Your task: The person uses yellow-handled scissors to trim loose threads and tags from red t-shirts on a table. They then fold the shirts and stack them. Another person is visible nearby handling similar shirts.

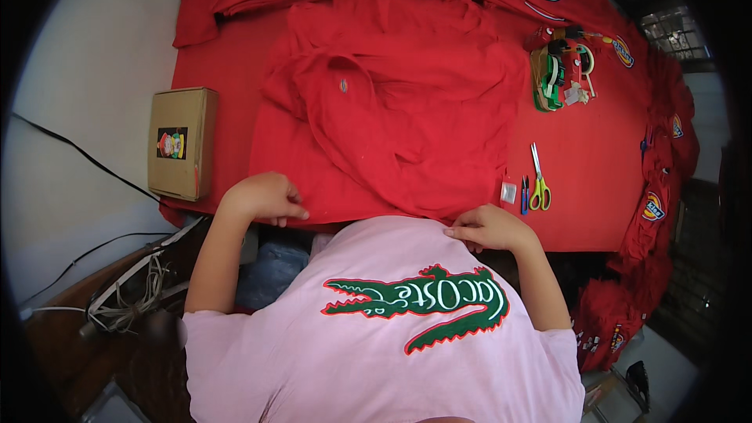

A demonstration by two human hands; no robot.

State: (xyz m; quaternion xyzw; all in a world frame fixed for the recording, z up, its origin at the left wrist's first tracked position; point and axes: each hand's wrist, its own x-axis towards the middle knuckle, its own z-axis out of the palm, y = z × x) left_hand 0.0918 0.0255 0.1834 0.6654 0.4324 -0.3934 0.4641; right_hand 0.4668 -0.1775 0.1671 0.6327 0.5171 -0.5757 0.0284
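Red shirt (392, 110), mid-table, rumpled: I judge it light and limp (best taken at the near hem). My left hand (265, 197) rests loosely curled on it; my right hand (487, 227) pinches its hem.

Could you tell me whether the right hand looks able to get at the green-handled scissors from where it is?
Probably yes: the right hand rests at the red shirt's near edge, and the scissors lie just beyond it with only bare red tabletop between.
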